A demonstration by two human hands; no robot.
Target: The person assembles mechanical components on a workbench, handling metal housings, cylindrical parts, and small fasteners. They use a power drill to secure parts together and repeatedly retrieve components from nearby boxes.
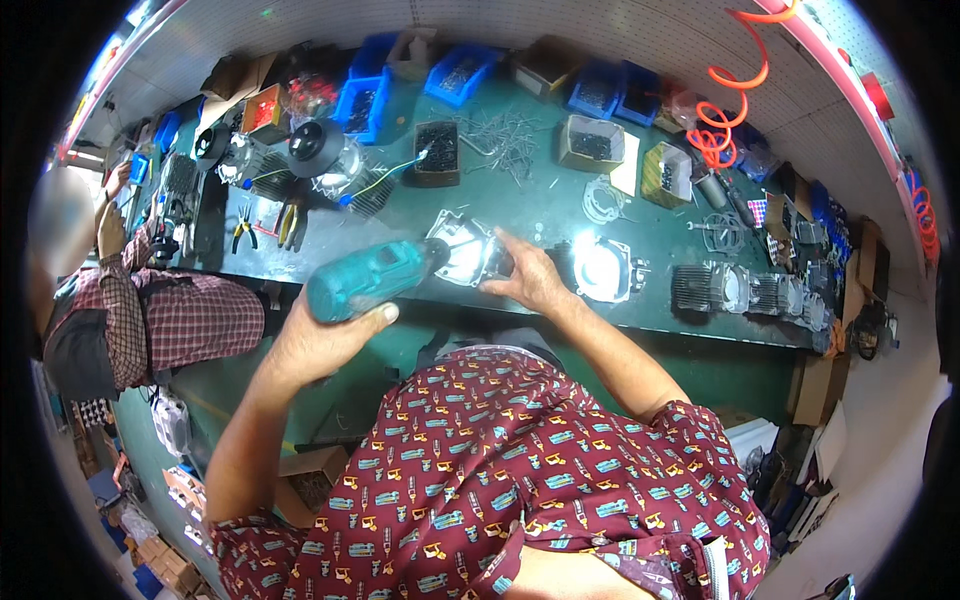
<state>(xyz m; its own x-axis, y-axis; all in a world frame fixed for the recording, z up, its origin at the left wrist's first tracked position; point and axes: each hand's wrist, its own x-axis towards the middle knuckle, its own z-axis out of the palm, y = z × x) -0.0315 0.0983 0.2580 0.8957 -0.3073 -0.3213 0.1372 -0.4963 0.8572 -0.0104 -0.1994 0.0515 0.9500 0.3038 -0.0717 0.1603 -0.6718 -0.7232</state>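
My left hand [322, 342] is wrapped round the handle of a teal cordless drill [366, 280]. The drill lies sideways, its black nose and bit pointing right into a silver cast-metal housing [464, 258] on the bench. Whether the bit touches a screw is too small to tell. My right hand [536, 282] grips the housing's right side, thumb near the front and fingers at the back. Just right of that hand, a second, brightly lit metal housing [603, 270] rests on the bench.
Finned motor units [725, 288] line the right of the green bench [530, 215]. Behind stand blue bins [460, 75], a box of dark screws [437, 155] and loose rods [500, 138]. Pliers [244, 232] lie left. An orange coiled hose [712, 130] hangs right. Another person [140, 320] works at far left.
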